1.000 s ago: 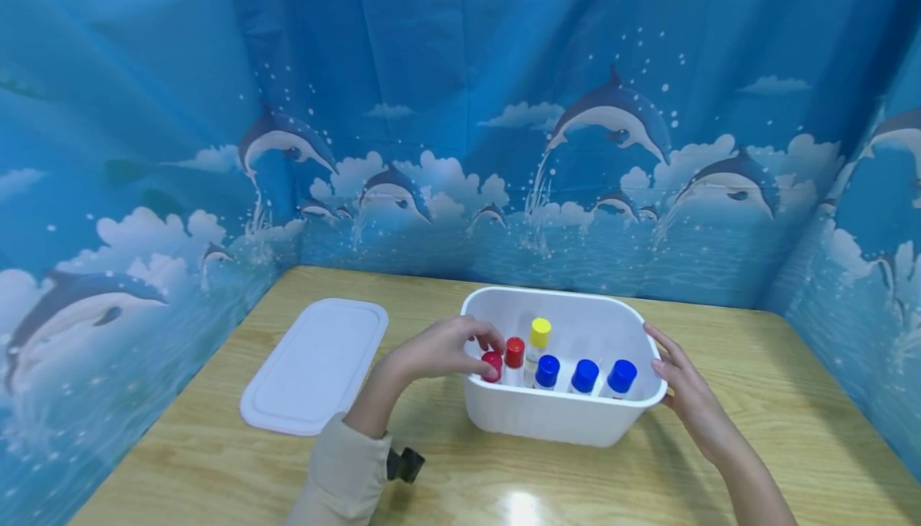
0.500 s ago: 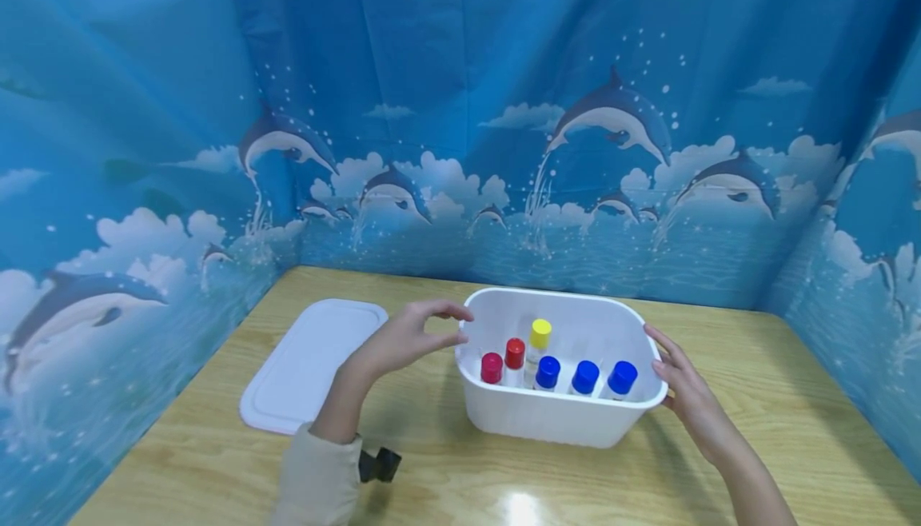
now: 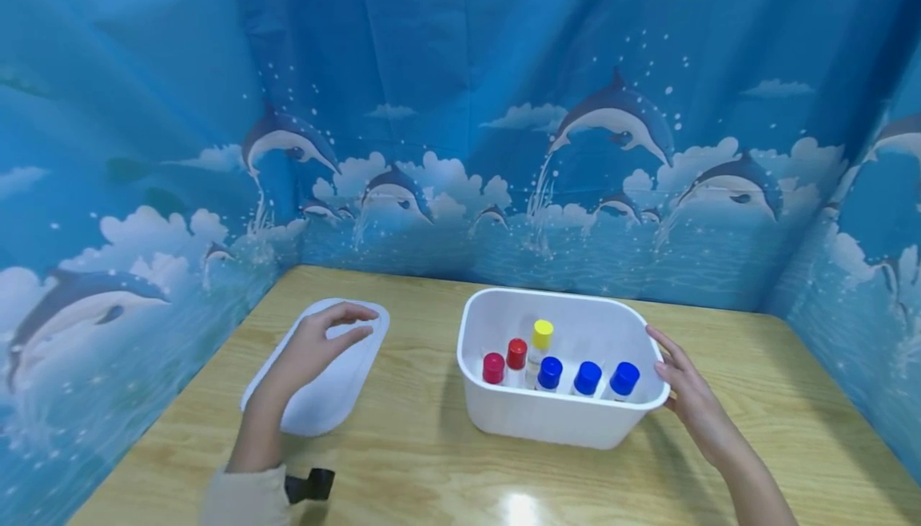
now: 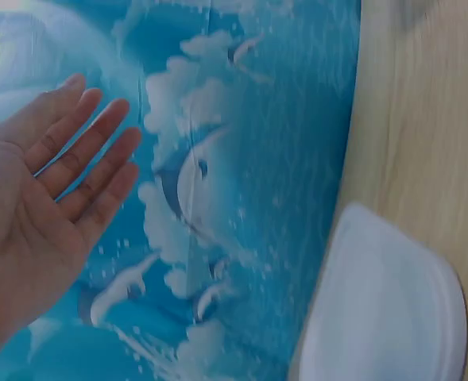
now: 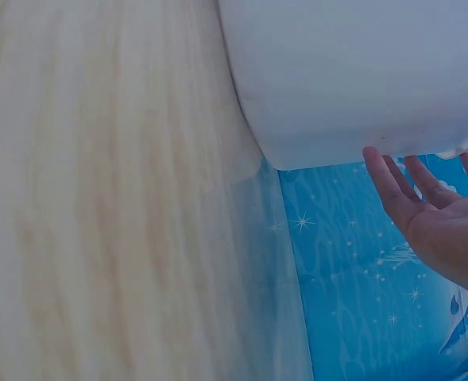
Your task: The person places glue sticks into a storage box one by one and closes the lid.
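Observation:
My left hand [image 3: 316, 350] hovers over the white lid [image 3: 327, 414] with nothing in its grasp, thumb and fingers apart. The left wrist view shows its palm and outstretched fingers [image 4: 90, 163]. At the right end of the white bin [image 3: 547, 418], my right hand [image 3: 694, 398] touches the rim and outer wall. Its fingers [image 5: 396, 190] look mostly straight against that wall in the right wrist view. Inside the bin stand clear bottles: two with red caps [image 3: 516, 352], one with a yellow cap [image 3: 543, 334] and three with blue caps [image 3: 588, 378]. The bin's front wall hides their lower parts.
The wooden table [image 3: 417, 470] carries the bin and, left of it, the lid. A blue dolphin-printed curtain [image 3: 460, 110] hangs behind the table and along both sides. A small black device [image 3: 311, 486] sits at the left wrist.
My left hand has let go of the front-left red-capped bottle and moved left, out of the bin, to above the lid. My right hand has stayed at the bin's right end.

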### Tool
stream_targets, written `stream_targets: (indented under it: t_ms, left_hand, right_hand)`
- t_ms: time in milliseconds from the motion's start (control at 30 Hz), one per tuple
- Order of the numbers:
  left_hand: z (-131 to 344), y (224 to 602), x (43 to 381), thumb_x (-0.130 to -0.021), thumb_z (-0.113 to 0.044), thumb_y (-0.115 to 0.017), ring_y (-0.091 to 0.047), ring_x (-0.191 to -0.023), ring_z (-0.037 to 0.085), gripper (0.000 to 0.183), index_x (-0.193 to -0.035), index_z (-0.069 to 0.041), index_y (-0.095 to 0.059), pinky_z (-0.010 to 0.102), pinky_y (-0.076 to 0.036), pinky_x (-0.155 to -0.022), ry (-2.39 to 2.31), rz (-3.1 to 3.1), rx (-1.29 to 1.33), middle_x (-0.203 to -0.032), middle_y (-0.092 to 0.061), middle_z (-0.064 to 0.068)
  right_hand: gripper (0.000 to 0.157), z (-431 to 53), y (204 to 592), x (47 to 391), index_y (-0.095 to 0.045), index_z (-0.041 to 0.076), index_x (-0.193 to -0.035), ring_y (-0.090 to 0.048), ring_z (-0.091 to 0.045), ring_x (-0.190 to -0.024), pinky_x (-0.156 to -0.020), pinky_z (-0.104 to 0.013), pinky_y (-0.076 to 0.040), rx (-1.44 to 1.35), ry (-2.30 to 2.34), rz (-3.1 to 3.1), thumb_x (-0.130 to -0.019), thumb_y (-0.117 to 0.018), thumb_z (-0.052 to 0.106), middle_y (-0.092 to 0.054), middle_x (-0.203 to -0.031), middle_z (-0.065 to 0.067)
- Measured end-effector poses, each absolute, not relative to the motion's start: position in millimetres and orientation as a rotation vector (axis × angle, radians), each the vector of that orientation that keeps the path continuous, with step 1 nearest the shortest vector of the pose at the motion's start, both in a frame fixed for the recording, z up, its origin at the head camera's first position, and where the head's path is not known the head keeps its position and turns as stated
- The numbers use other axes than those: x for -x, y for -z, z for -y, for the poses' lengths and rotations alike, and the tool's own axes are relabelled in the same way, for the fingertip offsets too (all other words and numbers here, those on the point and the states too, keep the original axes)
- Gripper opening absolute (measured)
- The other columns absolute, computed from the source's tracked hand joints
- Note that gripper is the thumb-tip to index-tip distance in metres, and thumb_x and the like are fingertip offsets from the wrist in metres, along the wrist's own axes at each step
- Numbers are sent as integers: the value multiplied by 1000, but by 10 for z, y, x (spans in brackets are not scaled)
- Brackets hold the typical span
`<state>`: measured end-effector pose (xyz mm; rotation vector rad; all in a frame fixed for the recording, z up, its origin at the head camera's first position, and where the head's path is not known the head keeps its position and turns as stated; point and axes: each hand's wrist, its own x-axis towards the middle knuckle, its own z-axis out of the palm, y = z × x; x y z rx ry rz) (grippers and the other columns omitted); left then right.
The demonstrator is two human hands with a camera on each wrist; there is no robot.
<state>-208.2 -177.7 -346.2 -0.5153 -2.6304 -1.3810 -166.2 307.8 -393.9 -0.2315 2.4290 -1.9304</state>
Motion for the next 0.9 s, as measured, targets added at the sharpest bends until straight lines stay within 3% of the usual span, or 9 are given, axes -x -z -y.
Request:
stream_targets:
  t_ms: [167,267,400,500,600,767,900]
  left_hand:
    - [2110,3596,2056,-92,-31,-57,-51,-108,32,35,-114,-4,-60,49,-41,-89,1330,2611,385,-111,-60,12]
    - [2292,3675,2049,-93,-32,-54,-52,-106,27,37,-116,-3,-58,43,-43,-87,1313,2614,304,-112,-59,15]
    - [2509,3819,2051,-94,-29,-54,-53,-98,5,37,-117,-1,-58,21,-45,-80,1301,2572,234,-113,-58,18]
    - [2632,3947,2055,-93,-23,-56,-50,-90,-9,35,-115,4,-59,10,-43,-74,1311,2500,208,-111,-59,19]
    - [2714,4059,2056,-92,-20,-59,-50,-87,-11,34,-113,7,-59,9,-42,-72,1341,2431,166,-106,-62,9]
    - [2839,4243,2057,-91,-20,-60,-51,-85,-6,40,-116,10,-55,10,-42,-70,1453,2352,14,-96,-59,-12]
    - [2929,4376,2034,-91,-25,-59,-49,-80,-8,44,-118,9,-54,9,-41,-68,1430,2396,-144,-98,-61,0]
  right_hand:
    - [50,-3094,3943,1659,-12,25,-148,-37,0,-110,-92,-64,-26,262,1936,-2435,-101,-29,30,-5,-148,-23]
    - [50,-3097,3939,1662,-12,25,-148,-37,-1,-110,-92,-64,-26,271,1937,-2437,-101,-29,29,-5,-148,-23]
    - [50,-3095,3934,1670,-13,25,-148,-38,-1,-110,-92,-62,-27,277,1940,-2439,-101,-29,29,-6,-147,-24]
    - [50,-3098,3935,1678,-13,24,-148,-39,-1,-110,-90,-55,-32,290,1933,-2443,-101,-29,28,-6,-147,-24]
    - [50,-3104,3936,1680,-13,24,-148,-40,-1,-109,-89,-50,-34,294,1927,-2451,-101,-29,28,-6,-147,-24]
    - [50,-3099,3941,1670,-13,25,-148,-40,2,-108,-91,-60,-29,280,1939,-2456,-101,-29,28,-6,-147,-24]
    - [50,-3091,3942,1672,-13,24,-148,-40,2,-108,-91,-61,-28,294,1935,-2451,-101,-29,28,-5,-147,-25]
